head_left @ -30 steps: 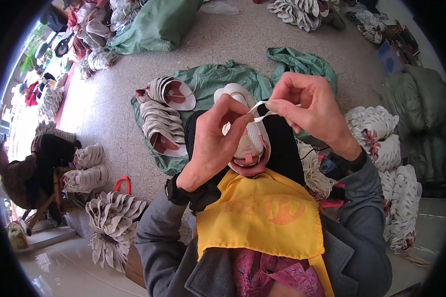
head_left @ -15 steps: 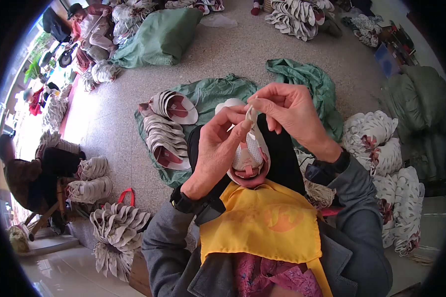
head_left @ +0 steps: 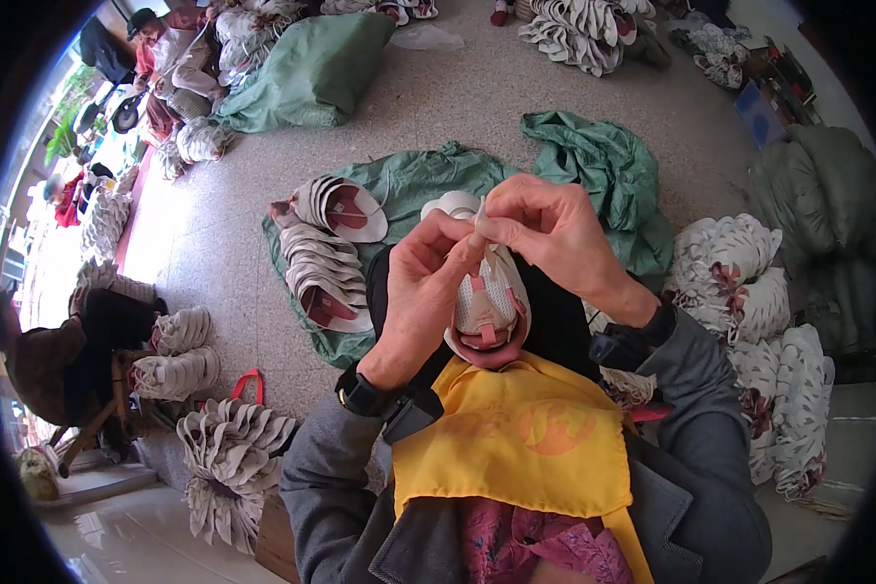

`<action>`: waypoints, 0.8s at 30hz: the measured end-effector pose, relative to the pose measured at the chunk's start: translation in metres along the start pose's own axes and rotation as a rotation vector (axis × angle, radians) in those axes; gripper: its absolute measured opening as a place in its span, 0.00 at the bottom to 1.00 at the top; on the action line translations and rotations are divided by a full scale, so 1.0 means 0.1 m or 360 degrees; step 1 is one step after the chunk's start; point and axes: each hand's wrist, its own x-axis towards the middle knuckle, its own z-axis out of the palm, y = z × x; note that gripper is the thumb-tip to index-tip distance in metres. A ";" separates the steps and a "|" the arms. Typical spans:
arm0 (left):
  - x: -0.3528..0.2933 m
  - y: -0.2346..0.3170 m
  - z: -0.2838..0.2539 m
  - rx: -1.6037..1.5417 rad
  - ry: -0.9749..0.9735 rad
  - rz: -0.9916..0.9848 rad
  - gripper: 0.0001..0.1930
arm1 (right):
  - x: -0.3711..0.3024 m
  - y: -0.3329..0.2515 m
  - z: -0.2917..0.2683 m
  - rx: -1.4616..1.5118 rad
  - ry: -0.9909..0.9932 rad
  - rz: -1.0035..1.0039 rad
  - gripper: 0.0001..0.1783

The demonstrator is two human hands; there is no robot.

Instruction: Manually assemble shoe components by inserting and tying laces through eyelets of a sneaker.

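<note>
Speckled pale floor (head_left: pixel 438 107) is spreading across the room, with a big green sack (head_left: pixel 307 73) lying at the upper left and a co-worker (head_left: pixel 47 355) sitting near the left edge. Closer in, a crumpled green sheet (head_left: pixel 409 170) is lying ahead of the wearer, and a stack of white and pink shoe uppers (head_left: pixel 321 258) is resting on its left part. A yellow apron (head_left: pixel 516 438) is covering the wearer's front. Both grey sleeves (head_left: pixel 341 477) are coming up from the lower edge and slanting inward, bringing the left hand (head_left: pixel 420 287) and the right hand (head_left: pixel 562 238) together over the shoe (head_left: pixel 487 311). Unlike a second ago, when the white lace (head_left: pixel 482 207) was stretching between parted fingers, the fingertips are now meeting; since half a second ago, the right hand has been dropping slightly, while the shoe is staying in nearly the same place. Each hand is pinching the lace between thumb and forefinger, the other right-hand fingers curling inward. Beneath them the shoe is lying with dark trousers (head_left: pixel 560 321) showing beside it, its toe pointing away from the wearer and slightly left, its heel facing the apron, its long axis running almost straight outward. One bit of lace is sticking up above the fingertips.
</note>
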 end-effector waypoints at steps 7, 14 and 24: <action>0.09 -0.09 -0.32 0.1589 -0.0143 0.0414 0.17 | 0.09 -0.11 -0.11 0.0020 -0.0113 0.0459 0.08; 0.11 -0.44 -0.52 0.1638 -0.0337 0.0419 0.26 | 0.27 -0.35 -0.09 -0.0253 -0.0379 0.0245 0.06; 0.19 -0.48 -0.53 0.1647 -0.0351 0.0341 0.23 | 0.64 -1.01 -0.08 -0.0424 -0.0416 -0.0096 0.04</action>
